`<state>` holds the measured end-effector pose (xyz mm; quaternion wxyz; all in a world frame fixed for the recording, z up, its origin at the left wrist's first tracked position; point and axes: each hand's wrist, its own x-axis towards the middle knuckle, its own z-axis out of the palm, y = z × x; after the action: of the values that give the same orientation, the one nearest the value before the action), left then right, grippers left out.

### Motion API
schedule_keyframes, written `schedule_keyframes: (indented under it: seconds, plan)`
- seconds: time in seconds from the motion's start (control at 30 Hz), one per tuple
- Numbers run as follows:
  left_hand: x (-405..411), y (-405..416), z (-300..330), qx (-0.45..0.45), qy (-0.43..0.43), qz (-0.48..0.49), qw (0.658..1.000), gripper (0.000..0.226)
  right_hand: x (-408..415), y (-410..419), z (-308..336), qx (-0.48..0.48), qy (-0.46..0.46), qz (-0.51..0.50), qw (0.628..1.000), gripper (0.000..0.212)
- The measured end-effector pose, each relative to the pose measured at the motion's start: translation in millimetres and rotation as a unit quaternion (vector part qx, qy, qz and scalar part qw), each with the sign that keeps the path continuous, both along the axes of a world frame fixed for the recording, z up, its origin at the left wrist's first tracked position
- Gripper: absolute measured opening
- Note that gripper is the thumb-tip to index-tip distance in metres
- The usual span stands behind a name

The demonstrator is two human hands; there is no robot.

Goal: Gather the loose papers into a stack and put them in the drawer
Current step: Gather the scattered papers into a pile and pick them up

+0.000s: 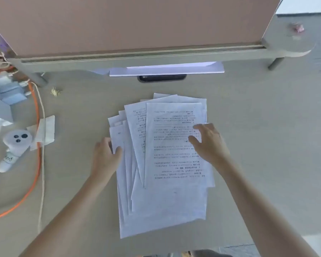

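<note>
Several white printed papers (163, 201) lie in a loose, fanned pile on the beige desk (258, 145), their edges not lined up. My left hand (106, 156) presses against the pile's left edge, thumb on top of the outer sheets. My right hand (209, 143) rests flat on the top sheet near its right side, fingers spread and curled a little. No drawer shows in this view.
A brown partition panel (137, 23) stands along the desk's far edge, with a white sheet (167, 70) and a dark slot (161, 78) beneath it. At the left lie a white socket (17, 142), an orange cable (36, 164) and white paper scraps (44, 130).
</note>
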<state>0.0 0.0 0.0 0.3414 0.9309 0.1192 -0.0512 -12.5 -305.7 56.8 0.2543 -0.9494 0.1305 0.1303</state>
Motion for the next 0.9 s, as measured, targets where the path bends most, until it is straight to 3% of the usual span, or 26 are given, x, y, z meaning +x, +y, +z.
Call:
schedule_keyframes:
  seconds: [0.13, 0.43, 0.6, 0.8, 0.9]
  plan:
    - [6.7, 1.2, -11.2, -0.010, -0.032, 0.026, 0.999, 0.021, -2.5, -15.1, -25.1, -0.132, -0.026, -0.083, 0.987, 0.052]
    - [9.8, 0.4, -30.8, 0.053, -0.111, 0.014, 0.992, 0.023, -14.6, -6.2, -62.8, -0.102, -0.119, -0.069, 0.985, 0.053]
    - [-2.0, 3.5, -25.7, 0.002, -0.112, 0.030, 0.993, 0.014, -28.7, -2.6, -61.6, -0.089, -0.136, -0.092, 0.982, 0.049]
    - [-10.0, 3.5, -33.6, -0.015, -0.097, 0.030, 0.995, 0.021, -38.2, 4.6, -61.5, -0.078, -0.152, -0.081, 0.982, 0.031]
    - [1.5, 1.5, -36.0, -0.016, -0.102, 0.028, 0.994, 0.022, -29.4, 6.7, -65.1, -0.066, -0.169, -0.072, 0.981, 0.032]
